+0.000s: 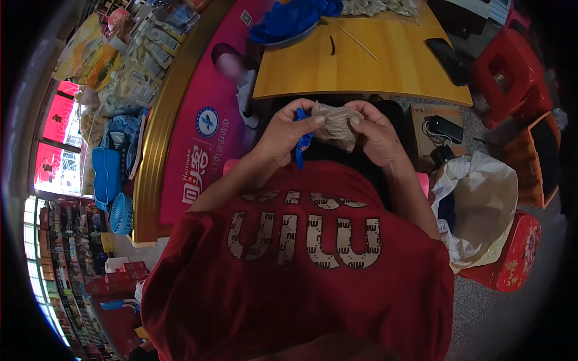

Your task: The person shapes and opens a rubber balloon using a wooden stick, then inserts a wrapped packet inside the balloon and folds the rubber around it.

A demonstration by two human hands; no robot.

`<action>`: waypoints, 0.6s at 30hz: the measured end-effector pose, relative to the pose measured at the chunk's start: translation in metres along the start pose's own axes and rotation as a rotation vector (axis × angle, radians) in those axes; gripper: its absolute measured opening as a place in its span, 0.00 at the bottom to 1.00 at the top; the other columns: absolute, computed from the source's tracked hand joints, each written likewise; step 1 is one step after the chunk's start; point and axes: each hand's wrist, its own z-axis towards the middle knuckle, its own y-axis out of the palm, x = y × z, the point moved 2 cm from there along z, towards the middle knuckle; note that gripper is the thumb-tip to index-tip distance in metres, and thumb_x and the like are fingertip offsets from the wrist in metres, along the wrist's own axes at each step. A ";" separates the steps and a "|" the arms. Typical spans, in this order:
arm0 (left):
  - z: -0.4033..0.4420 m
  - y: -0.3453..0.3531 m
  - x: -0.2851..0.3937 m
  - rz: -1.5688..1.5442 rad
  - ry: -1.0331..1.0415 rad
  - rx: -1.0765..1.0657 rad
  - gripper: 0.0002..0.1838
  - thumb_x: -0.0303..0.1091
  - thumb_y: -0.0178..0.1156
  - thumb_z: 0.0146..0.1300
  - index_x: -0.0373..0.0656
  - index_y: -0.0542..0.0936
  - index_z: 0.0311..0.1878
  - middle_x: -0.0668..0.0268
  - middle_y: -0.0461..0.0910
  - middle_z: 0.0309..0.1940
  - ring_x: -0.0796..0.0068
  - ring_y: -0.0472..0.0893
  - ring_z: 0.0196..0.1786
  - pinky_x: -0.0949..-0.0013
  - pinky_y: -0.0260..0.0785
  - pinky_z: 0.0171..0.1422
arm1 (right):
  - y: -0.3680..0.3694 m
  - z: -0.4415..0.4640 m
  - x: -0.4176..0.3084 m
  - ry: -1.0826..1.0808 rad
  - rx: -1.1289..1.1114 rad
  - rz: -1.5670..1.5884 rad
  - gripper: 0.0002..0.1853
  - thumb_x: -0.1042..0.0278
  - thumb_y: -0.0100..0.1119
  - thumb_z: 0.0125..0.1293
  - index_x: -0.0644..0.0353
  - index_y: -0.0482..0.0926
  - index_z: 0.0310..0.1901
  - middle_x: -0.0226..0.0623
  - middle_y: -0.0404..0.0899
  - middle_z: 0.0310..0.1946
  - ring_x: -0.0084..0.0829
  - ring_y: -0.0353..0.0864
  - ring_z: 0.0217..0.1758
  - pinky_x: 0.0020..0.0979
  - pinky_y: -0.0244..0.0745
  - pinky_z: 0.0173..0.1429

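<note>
Before my chest, a small piece of gathered, pleated beige cloth (336, 127) is held up between both hands. My left hand (288, 131) pinches its left side between thumb and fingers. A narrow blue cloth strip (301, 147) also hangs from that hand. At the other side of the beige piece, my right hand (378, 133) has thumb and fingers closed on its upper edge. The fingers partly cover the cloth.
The wooden table (283, 78) ahead bears a dish of blue cloth (295, 23), a thin stick (359, 43) and a phone (448, 60). To the right are a red stool (512, 72), a cardboard box (421, 147) and a white-lined bin (487, 204). A pink counter (186, 150) stands left.
</note>
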 end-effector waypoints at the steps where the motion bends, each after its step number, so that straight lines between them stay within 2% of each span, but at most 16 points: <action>1: 0.000 -0.003 0.000 -0.012 -0.030 0.018 0.11 0.33 0.57 0.52 0.42 0.70 0.37 0.73 0.69 0.20 0.89 0.64 0.17 0.84 0.56 0.15 | 0.001 0.000 0.000 -0.010 -0.025 0.007 0.11 0.74 0.50 0.54 0.61 0.68 0.41 0.31 0.71 0.34 0.21 0.70 0.37 0.22 0.65 0.44; 5: -0.001 0.000 0.000 -0.050 -0.111 0.057 0.12 0.35 0.57 0.52 0.43 0.69 0.37 0.73 0.68 0.19 0.89 0.64 0.17 0.85 0.54 0.15 | -0.002 0.002 0.006 -0.043 -0.044 0.078 0.12 0.74 0.50 0.54 0.62 0.66 0.42 0.32 0.71 0.35 0.23 0.70 0.38 0.23 0.65 0.44; 8: 0.001 0.004 -0.005 -0.080 -0.194 -0.045 0.12 0.34 0.58 0.51 0.43 0.68 0.37 0.74 0.66 0.18 0.88 0.63 0.16 0.84 0.53 0.15 | 0.000 0.002 0.003 -0.024 -0.022 0.181 0.12 0.74 0.49 0.55 0.62 0.67 0.42 0.32 0.71 0.35 0.22 0.70 0.38 0.22 0.65 0.45; 10: 0.000 0.008 -0.010 0.007 -0.328 -0.218 0.13 0.32 0.58 0.50 0.43 0.68 0.38 0.74 0.67 0.19 0.87 0.63 0.17 0.82 0.54 0.16 | -0.004 0.005 0.006 -0.106 0.043 0.066 0.11 0.74 0.47 0.56 0.62 0.67 0.42 0.32 0.71 0.35 0.21 0.70 0.38 0.22 0.65 0.44; 11: 0.001 0.008 -0.012 0.053 -0.366 -0.193 0.14 0.30 0.59 0.48 0.42 0.68 0.38 0.72 0.69 0.21 0.85 0.66 0.20 0.80 0.59 0.22 | -0.003 0.006 0.009 -0.100 0.047 0.070 0.11 0.74 0.47 0.56 0.62 0.67 0.42 0.32 0.71 0.35 0.21 0.70 0.38 0.22 0.65 0.44; 12: 0.003 0.009 -0.013 0.052 -0.373 -0.194 0.14 0.30 0.59 0.48 0.42 0.68 0.38 0.72 0.69 0.21 0.85 0.66 0.20 0.80 0.59 0.22 | -0.003 0.006 0.009 -0.141 0.104 0.011 0.10 0.74 0.46 0.57 0.62 0.66 0.42 0.32 0.71 0.34 0.21 0.70 0.37 0.22 0.65 0.43; 13: 0.005 0.011 -0.013 0.055 -0.307 -0.196 0.15 0.30 0.59 0.48 0.41 0.68 0.39 0.71 0.70 0.22 0.83 0.67 0.22 0.79 0.61 0.26 | -0.003 0.005 0.008 -0.183 0.163 -0.050 0.10 0.74 0.45 0.57 0.62 0.66 0.42 0.31 0.70 0.34 0.20 0.70 0.37 0.21 0.66 0.43; 14: 0.008 0.013 -0.012 0.060 -0.239 -0.199 0.16 0.29 0.59 0.48 0.41 0.67 0.40 0.70 0.71 0.24 0.82 0.69 0.24 0.79 0.63 0.30 | -0.002 0.005 0.007 -0.186 0.169 -0.051 0.10 0.74 0.45 0.57 0.62 0.66 0.42 0.31 0.70 0.34 0.20 0.70 0.37 0.21 0.66 0.43; 15: 0.009 0.017 -0.011 0.061 -0.240 -0.204 0.16 0.29 0.59 0.48 0.41 0.67 0.40 0.70 0.71 0.24 0.82 0.69 0.24 0.79 0.63 0.30 | -0.003 0.005 0.005 -0.201 0.189 -0.021 0.10 0.74 0.44 0.58 0.62 0.66 0.42 0.31 0.70 0.34 0.20 0.70 0.36 0.21 0.66 0.42; 18: 0.009 0.021 -0.008 -0.018 -0.152 -0.085 0.18 0.27 0.59 0.47 0.39 0.67 0.42 0.68 0.72 0.27 0.80 0.72 0.29 0.79 0.64 0.35 | -0.004 0.005 0.002 -0.264 0.244 0.008 0.10 0.74 0.43 0.58 0.62 0.66 0.43 0.31 0.70 0.33 0.20 0.70 0.35 0.21 0.66 0.41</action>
